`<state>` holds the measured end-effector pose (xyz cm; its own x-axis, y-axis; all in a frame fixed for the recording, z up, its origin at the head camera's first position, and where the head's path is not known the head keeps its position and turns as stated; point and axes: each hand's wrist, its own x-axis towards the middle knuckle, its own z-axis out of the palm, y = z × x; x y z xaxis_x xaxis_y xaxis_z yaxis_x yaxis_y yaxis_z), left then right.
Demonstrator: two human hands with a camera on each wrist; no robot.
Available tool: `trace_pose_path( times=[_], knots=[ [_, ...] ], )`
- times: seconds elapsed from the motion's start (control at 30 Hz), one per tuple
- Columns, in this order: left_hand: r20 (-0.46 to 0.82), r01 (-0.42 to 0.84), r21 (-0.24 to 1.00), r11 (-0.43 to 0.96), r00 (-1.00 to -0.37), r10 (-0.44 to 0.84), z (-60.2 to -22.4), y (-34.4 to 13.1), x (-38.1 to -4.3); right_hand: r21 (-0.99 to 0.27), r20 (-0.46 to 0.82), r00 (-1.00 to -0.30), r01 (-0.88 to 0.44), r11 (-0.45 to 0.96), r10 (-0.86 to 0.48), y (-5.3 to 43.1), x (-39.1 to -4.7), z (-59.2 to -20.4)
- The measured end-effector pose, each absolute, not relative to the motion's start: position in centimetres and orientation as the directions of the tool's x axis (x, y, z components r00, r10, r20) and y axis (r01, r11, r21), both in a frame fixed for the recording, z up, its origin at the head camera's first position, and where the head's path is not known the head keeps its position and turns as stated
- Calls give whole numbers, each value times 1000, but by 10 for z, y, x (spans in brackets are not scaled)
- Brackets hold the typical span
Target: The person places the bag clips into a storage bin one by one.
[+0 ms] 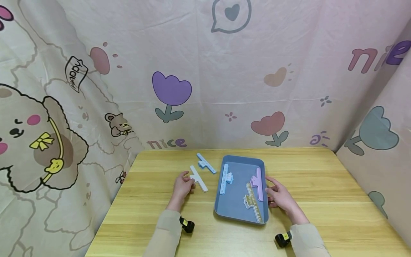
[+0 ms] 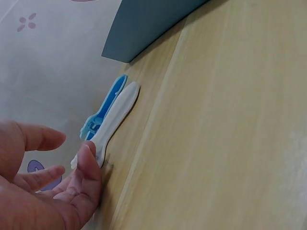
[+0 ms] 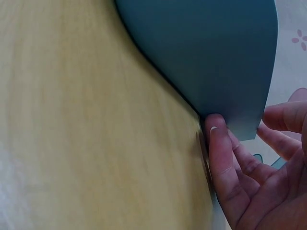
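**Two-handed contact**
The left hand (image 1: 183,186) is reaching, parted fingers merely touching the white clip (image 1: 198,179) on the worktop (image 1: 305,167); the right hand (image 1: 282,196) is resting spread fingers against the tray's (image 1: 231,210) right wall. Worktop is separating clip from tray.

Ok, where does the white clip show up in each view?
Head: the white clip is below centre, left of the tray, by the left hand.
Left wrist: left of centre, its lower end partly behind the left hand.
Right wrist: not in it.
Shared landmark: the tray, cut by the top edge in both wrist views.
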<state>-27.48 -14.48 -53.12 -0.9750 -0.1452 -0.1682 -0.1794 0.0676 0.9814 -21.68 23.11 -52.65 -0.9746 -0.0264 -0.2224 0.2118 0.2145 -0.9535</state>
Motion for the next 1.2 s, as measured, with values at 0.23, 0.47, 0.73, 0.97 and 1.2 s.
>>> trace_pose_path(
  times=[0.23,0.47,0.73,0.97,1.2],
  knots=[
    [-193,-199,980,26,-970,-148,-534,-144,-277,-954,-222,-975,211,215,-25,231,-217,-527],
    [-221,-223,975,3,-966,-134,-536,-143,-277,-952,-221,-975,210,225,-25,232,-218,-528],
    [-229,-226,973,-37,-967,-112,-538,-144,-279,-948,-221,-975,209,239,-25,231,-219,-529],
    [-234,-231,972,-42,-966,-111,-538,-143,-279,-951,-215,-976,203,235,-28,232,-217,-528],
    [-240,-236,971,-47,-964,-111,-538,-143,-279,-950,-221,-975,209,231,-27,232,-218,-530]
  ],
)
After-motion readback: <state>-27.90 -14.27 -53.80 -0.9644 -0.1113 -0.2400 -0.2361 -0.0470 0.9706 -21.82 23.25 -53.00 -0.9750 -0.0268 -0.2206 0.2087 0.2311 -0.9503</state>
